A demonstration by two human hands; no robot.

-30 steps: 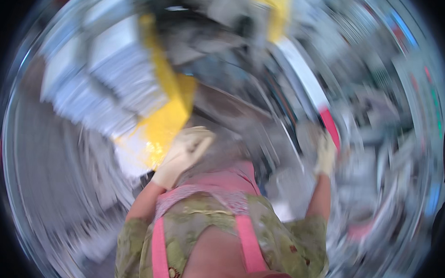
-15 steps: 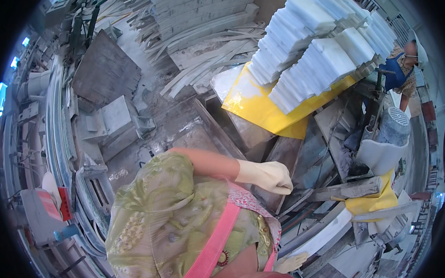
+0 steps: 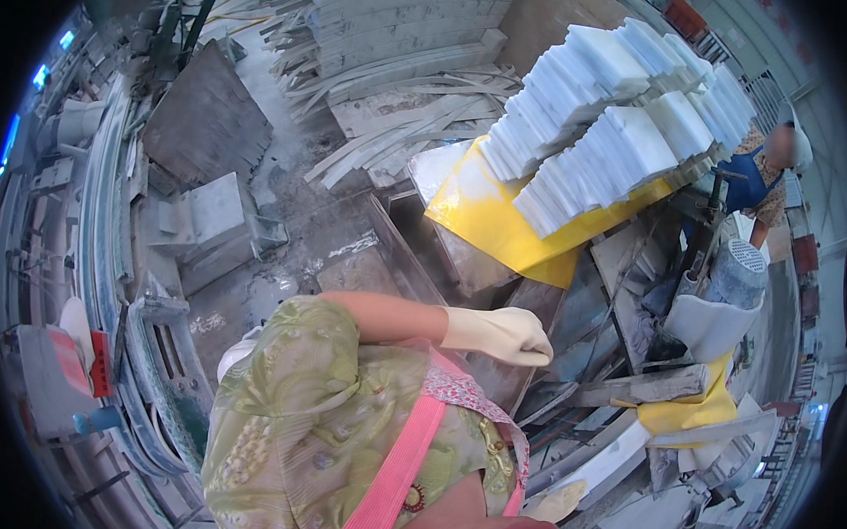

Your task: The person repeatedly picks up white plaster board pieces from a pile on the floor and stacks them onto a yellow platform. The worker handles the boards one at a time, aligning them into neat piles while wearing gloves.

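My left hand [image 3: 507,336], in a cream glove, is in front of my chest with its fingers curled closed. Whatever it may hold is hidden. Low in the view, my right hand [image 3: 557,501], also gloved, shows only in part, its fingers stretched out beside a long white stone strip [image 3: 613,458]. I cannot tell whether it touches the strip. A weathered beam [image 3: 643,388] lies beyond the strip, with a yellow sheet [image 3: 684,409] draped by its end.
White stone slabs [image 3: 624,141] are stacked on a yellow-covered support [image 3: 490,216] ahead. Thin offcuts [image 3: 381,142] litter the floor behind. A grey motor [image 3: 738,274] stands at right, near another person in a blue apron [image 3: 748,183]. Stone blocks [image 3: 215,222] sit at left.
The view has tilted, so the slab stack and the other person sit lower in it. My left hand stays closed in nearly the same place. My right hand's fingers show less distinctly.
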